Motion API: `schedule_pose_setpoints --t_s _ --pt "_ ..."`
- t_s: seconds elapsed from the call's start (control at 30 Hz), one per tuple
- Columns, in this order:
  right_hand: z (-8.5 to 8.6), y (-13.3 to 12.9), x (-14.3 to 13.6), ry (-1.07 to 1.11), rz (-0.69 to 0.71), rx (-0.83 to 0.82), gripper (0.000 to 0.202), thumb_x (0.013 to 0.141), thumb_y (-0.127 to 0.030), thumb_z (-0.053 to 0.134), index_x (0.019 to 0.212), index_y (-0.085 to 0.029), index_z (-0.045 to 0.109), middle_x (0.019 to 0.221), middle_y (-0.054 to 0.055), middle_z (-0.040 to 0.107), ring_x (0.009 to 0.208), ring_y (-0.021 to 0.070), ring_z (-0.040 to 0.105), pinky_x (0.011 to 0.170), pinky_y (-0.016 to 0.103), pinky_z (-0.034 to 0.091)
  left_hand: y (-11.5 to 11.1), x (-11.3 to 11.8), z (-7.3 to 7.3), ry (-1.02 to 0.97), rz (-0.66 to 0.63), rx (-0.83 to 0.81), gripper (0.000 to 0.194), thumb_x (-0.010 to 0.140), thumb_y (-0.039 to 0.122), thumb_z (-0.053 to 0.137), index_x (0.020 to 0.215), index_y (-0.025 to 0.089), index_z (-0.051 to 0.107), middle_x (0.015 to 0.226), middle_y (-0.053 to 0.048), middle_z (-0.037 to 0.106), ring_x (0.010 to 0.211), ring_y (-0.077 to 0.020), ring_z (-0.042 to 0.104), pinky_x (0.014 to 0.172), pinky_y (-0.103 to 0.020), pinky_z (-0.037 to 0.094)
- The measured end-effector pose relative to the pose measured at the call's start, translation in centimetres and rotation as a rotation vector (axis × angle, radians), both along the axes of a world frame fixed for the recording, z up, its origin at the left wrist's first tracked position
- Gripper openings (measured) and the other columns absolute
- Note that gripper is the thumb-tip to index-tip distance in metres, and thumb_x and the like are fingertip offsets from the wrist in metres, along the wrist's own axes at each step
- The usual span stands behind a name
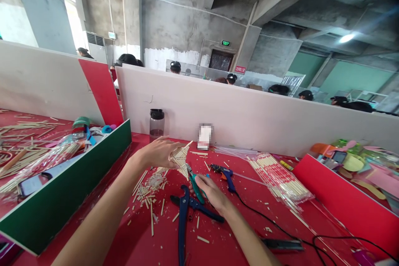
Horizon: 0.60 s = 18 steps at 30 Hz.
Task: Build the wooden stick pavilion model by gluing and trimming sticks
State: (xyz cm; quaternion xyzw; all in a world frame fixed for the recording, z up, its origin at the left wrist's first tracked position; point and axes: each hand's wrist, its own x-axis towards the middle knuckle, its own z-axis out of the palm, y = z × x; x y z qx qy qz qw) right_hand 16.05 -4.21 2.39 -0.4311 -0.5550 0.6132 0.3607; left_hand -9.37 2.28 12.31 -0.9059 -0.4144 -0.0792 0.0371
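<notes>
Centrally, above a red tabletop (pixel 140 237), holds up a small pointed piece (pixel 180 160) built of pale wooden sticks in the bare left hand (pixel 160 151), with fingers bent around its left side and pinching it; cannot tell the exact place of every fingertip. Just to the right, wraps the right hand (pixel 208 189) around green-handled pliers (pixel 197 191), with fingers closed on the grips and jaws aimed up at the lower right edge of the piece; cannot tell whether touching the wood or just beside it. Directly below, has a dark-blue cutter (pixel 183 214) lying with its handles apart, near cut stick ends and shavings (pixel 152 183). Right of the pliers, shows a blue glue gun (pixel 228 178), then a bundle of sticks (pixel 276 176) in red-printed clear wrapping. Behind the hands, shows a dark-lidded clear bottle (pixel 156 124) and a blurred-out upright phone-like shape (pixel 205 137), both near a white partition (pixel 233 108). At left, shows a green divider board (pixel 77 183); at far right, a red divider board (pixel 346 199); beyond the partition, several heads in dark caps (pixel 175 67).
</notes>
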Motion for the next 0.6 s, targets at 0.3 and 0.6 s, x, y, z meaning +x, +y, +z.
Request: schedule_pose_setpoints --t_s 0.3,0.6 --pt "-0.11 0.01 -0.34 -0.082 0.003 0.127 0.043 0.089 -0.064 0.056 0.09 -0.022 0.065 0.09 0.006 0.07 0.089 0.0253 0.067 0.081 0.038 0.05 -0.02 0.08 -0.12 0.019 0.018 -0.011 0.08 0.077 0.066 0.065 0.142 0.022 0.049 0.119 -0.01 0.073 0.116 -0.0319 0.064 0.111 -0.046 0.032" --pt "0.23 0.11 0.1 -0.082 -0.023 0.08 0.045 0.086 -0.066 0.057 0.091 -0.022 0.065 0.092 0.006 0.072 0.093 0.0267 0.067 0.084 0.039 0.051 0.06 -0.08 -0.07 0.026 0.035 -0.024 0.081 0.077 0.069 0.064 0.143 0.025 0.047 0.126 -0.009 0.07 0.121 -0.03 0.061 0.117 -0.045 0.024"
